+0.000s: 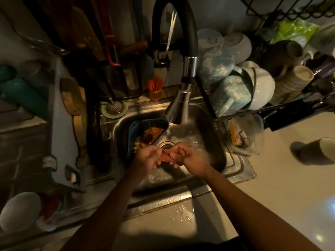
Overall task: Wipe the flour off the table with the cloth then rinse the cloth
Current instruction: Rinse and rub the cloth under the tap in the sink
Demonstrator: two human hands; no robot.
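— Where is our cloth?
— Between our hands: our left hand (147, 157) and right hand (191, 156) both grip the reddish cloth (167, 158) over the sink (216, 156).
— And beyond?
— A blue basket (135, 130) holds food scraps (151, 134); farther back, the rack (205, 95) holds bowls (263, 87).

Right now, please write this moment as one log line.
phase: rinse | left grip: holds small reddish cloth | right grip: holds cloth | place: over steel sink | chrome tap: running
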